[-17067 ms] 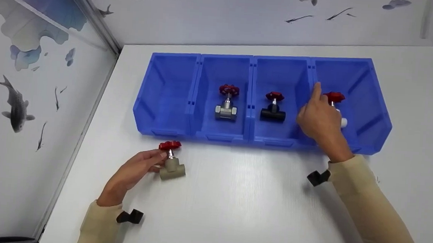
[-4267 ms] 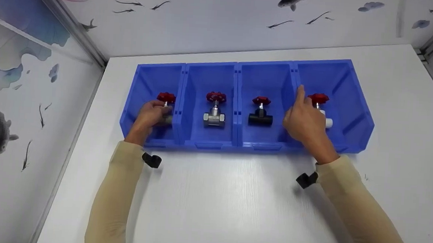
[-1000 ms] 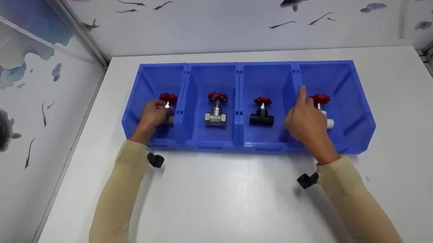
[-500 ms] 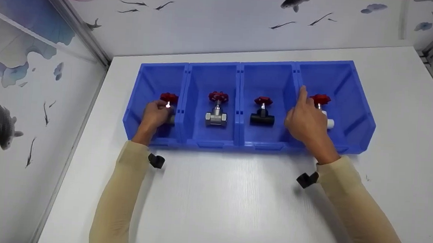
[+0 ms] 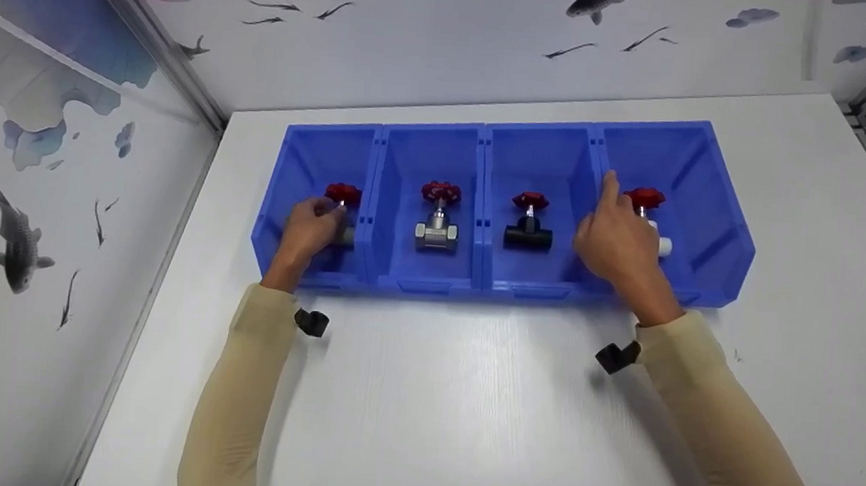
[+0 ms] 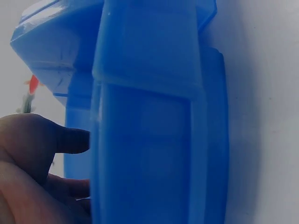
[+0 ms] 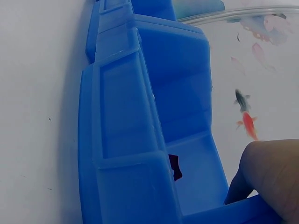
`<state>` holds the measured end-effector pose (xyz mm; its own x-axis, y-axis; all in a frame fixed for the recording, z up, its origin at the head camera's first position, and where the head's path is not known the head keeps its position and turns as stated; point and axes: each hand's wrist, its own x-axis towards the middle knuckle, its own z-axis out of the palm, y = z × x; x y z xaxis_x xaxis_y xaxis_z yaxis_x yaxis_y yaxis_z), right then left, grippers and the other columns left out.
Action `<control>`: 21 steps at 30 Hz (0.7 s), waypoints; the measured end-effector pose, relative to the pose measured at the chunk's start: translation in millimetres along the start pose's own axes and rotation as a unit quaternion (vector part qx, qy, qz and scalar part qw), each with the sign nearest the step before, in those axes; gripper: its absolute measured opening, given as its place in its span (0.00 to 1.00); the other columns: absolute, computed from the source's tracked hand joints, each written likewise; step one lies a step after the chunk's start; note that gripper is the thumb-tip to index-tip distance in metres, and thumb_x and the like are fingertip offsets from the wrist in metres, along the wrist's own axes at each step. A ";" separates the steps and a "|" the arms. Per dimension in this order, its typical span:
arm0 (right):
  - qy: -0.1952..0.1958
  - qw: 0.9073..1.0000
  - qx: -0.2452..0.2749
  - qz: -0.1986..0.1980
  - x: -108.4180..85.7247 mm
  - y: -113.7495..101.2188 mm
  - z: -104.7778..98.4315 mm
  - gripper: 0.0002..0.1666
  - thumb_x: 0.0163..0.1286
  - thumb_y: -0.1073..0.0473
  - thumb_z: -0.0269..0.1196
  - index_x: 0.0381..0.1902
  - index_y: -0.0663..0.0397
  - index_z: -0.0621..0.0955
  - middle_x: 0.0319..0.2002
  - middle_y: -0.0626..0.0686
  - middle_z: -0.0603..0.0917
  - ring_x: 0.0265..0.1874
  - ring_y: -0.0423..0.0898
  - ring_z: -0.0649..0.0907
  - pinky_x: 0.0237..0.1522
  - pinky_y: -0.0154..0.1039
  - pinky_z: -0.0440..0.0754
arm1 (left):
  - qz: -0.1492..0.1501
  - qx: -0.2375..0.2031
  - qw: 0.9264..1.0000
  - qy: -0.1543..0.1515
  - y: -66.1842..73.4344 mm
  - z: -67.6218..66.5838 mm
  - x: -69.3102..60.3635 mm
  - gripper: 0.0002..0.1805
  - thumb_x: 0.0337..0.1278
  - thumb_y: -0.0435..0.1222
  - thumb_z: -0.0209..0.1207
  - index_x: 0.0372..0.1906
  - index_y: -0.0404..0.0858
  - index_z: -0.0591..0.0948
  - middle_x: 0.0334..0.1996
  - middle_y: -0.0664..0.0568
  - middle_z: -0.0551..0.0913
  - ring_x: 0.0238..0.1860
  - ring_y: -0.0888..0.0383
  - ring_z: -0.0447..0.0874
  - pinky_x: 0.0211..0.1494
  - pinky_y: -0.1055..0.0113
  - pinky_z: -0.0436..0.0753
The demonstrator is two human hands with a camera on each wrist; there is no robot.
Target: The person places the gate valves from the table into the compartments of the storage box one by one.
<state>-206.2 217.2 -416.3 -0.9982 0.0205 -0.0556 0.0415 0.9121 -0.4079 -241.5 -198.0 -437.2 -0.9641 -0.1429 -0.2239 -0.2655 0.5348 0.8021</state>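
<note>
My left hand (image 5: 308, 228) reaches into the leftmost blue bin (image 5: 326, 150) and pinches the stem of a tee-bodied valve with a red handwheel (image 5: 343, 192). Part of its beige body shows beside the fingers. In the left wrist view the fingertips pass behind the bin's front wall (image 6: 145, 154), which hides the valve. My right hand (image 5: 617, 239) grips the divider (image 5: 602, 159) between the third and fourth bins, index finger extended along it. In the fourth bin, a white valve with a red handwheel (image 5: 645, 197) is partly hidden by that hand.
A metal valve (image 5: 436, 234) with a red handwheel stands in the second bin. The third bin holds a black valve (image 5: 528, 237) of similar shape. The joined bins stand on a white table (image 5: 438, 409), with printed panels (image 5: 445, 48) behind and at the left.
Earliest, my left hand held the beige valve over the table before the bins; by 4.3 seconds ago both were inside the leftmost bin. The right hand has kept its place; lately the view shifts slightly.
</note>
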 end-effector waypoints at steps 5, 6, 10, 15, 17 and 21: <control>0.002 1.000 0.004 -0.006 -0.4 0.7 -1.2 0.42 0.72 0.57 0.44 0.77 0.67 0.43 0.59 0.77 0.70 0.35 0.70 0.80 0.41 0.67 0.76 | 0.007 -0.002 1.000 -0.003 3.1 -6.1 -4.6 0.30 0.69 0.44 0.54 0.68 0.30 0.69 0.64 0.37 0.74 0.64 0.43 0.72 0.66 0.50 0.71; 0.003 1.000 0.004 -0.007 -0.6 0.8 -1.5 0.42 0.72 0.58 0.44 0.77 0.67 0.43 0.59 0.77 0.70 0.35 0.69 0.80 0.42 0.67 0.76 | 0.007 0.001 1.000 -0.003 3.7 -7.0 -5.6 0.30 0.70 0.44 0.54 0.69 0.30 0.68 0.64 0.36 0.73 0.64 0.43 0.71 0.66 0.50 0.71; 0.009 1.000 0.004 -0.013 -1.5 1.5 -2.3 0.43 0.71 0.58 0.46 0.77 0.68 0.44 0.57 0.76 0.72 0.34 0.68 0.80 0.41 0.67 0.76 | 0.013 0.021 1.000 -0.001 7.0 -10.7 -9.1 0.30 0.72 0.45 0.52 0.70 0.31 0.67 0.68 0.36 0.70 0.68 0.42 0.68 0.69 0.48 0.68; 0.003 1.000 0.012 -0.017 -2.9 1.6 -3.7 0.44 0.72 0.57 0.47 0.78 0.66 0.43 0.56 0.76 0.73 0.35 0.68 0.80 0.42 0.67 0.76 | 0.058 0.055 0.997 -0.006 8.9 -14.3 -14.0 0.30 0.74 0.47 0.49 0.70 0.32 0.68 0.70 0.36 0.68 0.71 0.41 0.64 0.71 0.46 0.65; -0.007 1.000 0.020 -0.018 -3.4 2.4 -4.6 0.45 0.72 0.57 0.48 0.78 0.65 0.41 0.57 0.77 0.71 0.38 0.69 0.80 0.45 0.67 0.76 | 0.075 0.067 0.995 -0.011 9.5 -15.1 -16.3 0.30 0.75 0.48 0.48 0.71 0.33 0.67 0.70 0.37 0.68 0.72 0.41 0.64 0.71 0.46 0.65; -0.031 0.999 0.035 -0.019 -3.7 5.1 -7.8 0.47 0.75 0.52 0.48 0.78 0.62 0.38 0.63 0.78 0.66 0.50 0.73 0.77 0.54 0.70 0.71 | 0.102 0.089 0.991 -0.016 11.0 -15.9 -20.1 0.30 0.76 0.50 0.46 0.72 0.35 0.67 0.70 0.39 0.68 0.72 0.42 0.63 0.71 0.46 0.64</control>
<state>-202.6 225.0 -411.0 -0.9948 -0.0413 -0.0932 0.0078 0.8808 -0.4734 -225.1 -202.4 -415.1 -0.9962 0.0074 -0.0868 -0.0578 0.6891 0.7223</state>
